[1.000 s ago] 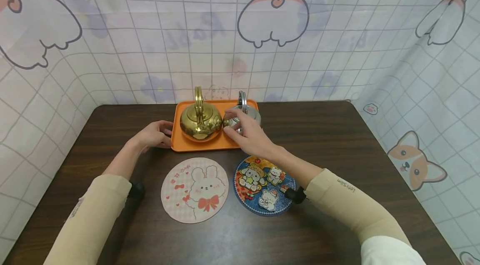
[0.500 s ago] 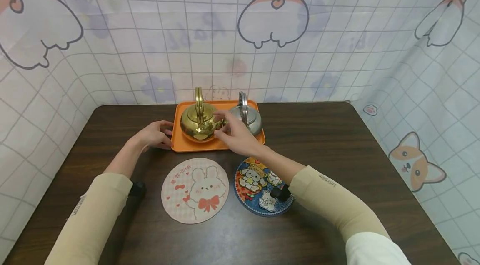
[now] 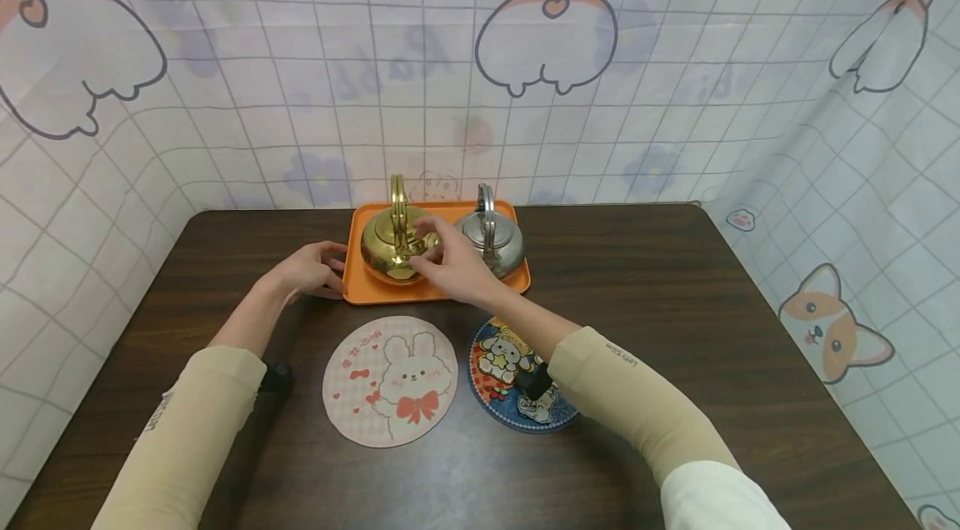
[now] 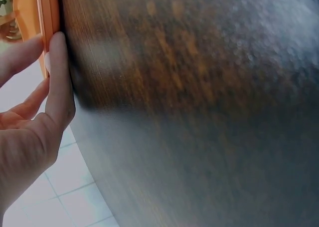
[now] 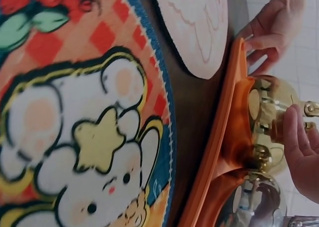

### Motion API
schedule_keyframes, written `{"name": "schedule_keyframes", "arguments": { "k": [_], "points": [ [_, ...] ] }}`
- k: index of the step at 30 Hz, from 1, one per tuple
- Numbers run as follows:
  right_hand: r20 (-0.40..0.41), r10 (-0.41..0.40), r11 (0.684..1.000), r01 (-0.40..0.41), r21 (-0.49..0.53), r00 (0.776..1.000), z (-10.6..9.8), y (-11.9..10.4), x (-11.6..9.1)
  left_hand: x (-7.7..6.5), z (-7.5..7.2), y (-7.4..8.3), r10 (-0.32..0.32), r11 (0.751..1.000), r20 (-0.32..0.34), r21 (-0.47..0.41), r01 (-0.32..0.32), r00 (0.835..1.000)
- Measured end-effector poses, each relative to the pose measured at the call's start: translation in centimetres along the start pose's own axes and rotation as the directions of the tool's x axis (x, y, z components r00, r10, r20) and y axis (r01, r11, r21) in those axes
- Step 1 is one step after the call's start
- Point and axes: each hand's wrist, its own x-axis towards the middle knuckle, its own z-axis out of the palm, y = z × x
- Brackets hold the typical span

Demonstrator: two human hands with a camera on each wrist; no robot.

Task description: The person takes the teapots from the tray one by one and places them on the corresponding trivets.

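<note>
A gold kettle [image 3: 382, 251] stands upright on the left of an orange tray [image 3: 360, 290], with a silver kettle [image 3: 501, 242] on its right. My left hand [image 3: 306, 270] rests against the tray's left end, its thumb at the near corner in the left wrist view. My right hand [image 3: 459, 263] hovers over the gold kettle's right side, fingers curved with a gap to the thumb. In the right wrist view its fingers [image 5: 295, 134] overlap the gold kettle's handle base, and contact cannot be told. The gold spout [image 5: 261, 158] shows between both kettles.
A pink rabbit mat [image 3: 356, 397] lies in front of the tray, and a blue patterned mat [image 3: 495, 409] lies to its right, partly under my right forearm. The dark wooden table [image 3: 637, 288] backs onto a white tiled-pattern curtain [image 3: 420, 88].
My right hand has moved left, from in front of the silver kettle to the gold kettle. The left hand, the tray and both kettles have kept their places.
</note>
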Motion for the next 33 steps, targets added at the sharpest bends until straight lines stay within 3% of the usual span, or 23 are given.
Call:
{"name": "schedule_keyframes", "arguments": {
  "k": [7,17,23,33],
  "points": [
    [-0.003,0.033,0.993,-0.033,0.113,0.999,0.4,0.2,0.8,0.0,0.0,0.1,0.004,1.0,0.006,-0.003,-0.004,1.0],
    [0.006,0.087,0.958,-0.085,0.272,0.996,1.1,0.2,1.7,0.1,-0.3,0.2,0.009,1.0,0.014,0.002,-0.01,1.0],
    [-0.02,0.053,0.949,-0.044,0.312,0.998,0.9,-1.2,1.4,0.2,-0.3,0.1,-0.006,1.0,0.012,-0.011,0.006,1.0],
    [-0.061,0.019,0.943,0.002,0.333,0.998,1.2,-0.7,1.5,0.1,-0.2,0.0,0.012,1.0,0.014,-0.008,-0.011,1.0]
  ]
}}
